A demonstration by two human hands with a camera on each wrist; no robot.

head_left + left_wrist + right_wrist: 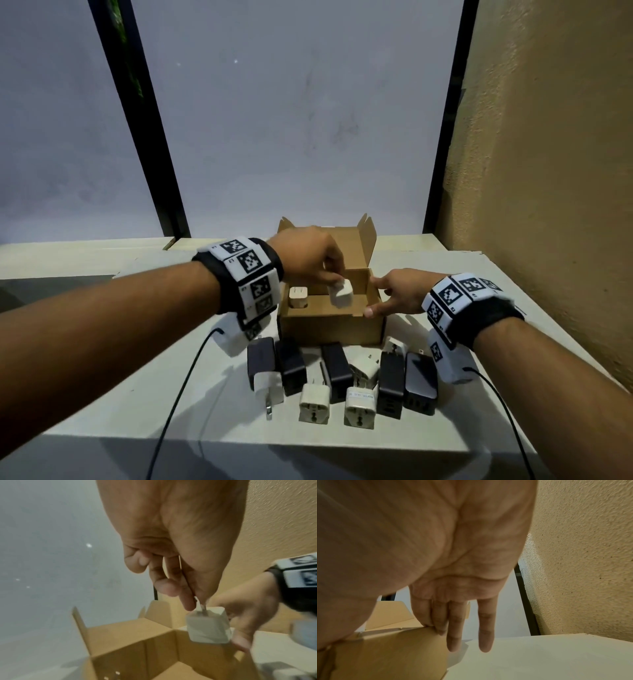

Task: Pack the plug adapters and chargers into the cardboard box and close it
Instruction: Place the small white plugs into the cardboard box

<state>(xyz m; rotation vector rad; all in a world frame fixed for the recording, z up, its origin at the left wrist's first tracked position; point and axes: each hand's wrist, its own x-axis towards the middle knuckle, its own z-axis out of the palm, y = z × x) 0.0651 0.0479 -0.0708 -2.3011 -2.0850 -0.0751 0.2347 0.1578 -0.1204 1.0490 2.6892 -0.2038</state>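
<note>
Box (330,327) sits open on the table (479,342), lid flap up at the back. Inside I see one cream adapter (298,296) standing at the left, prongs up. My left hand (305,255) hangs over the box and pinches a white charger (340,293) by its prongs between fingertips (187,601) and thumb; the charger dangles above the right part of the box, not yet down. My right hand (399,294) is at the right wall of the box: thumb on the front corner, first fingers (436,622) on the wall's top edge, the other two straight down outside it, nothing gripped. In front of the box, still on the table, is a row of black chargers (388,385), white adapters (314,406) and a white charger (269,389). Cables (178,394) trail from both wristbands (250,277).
</note>
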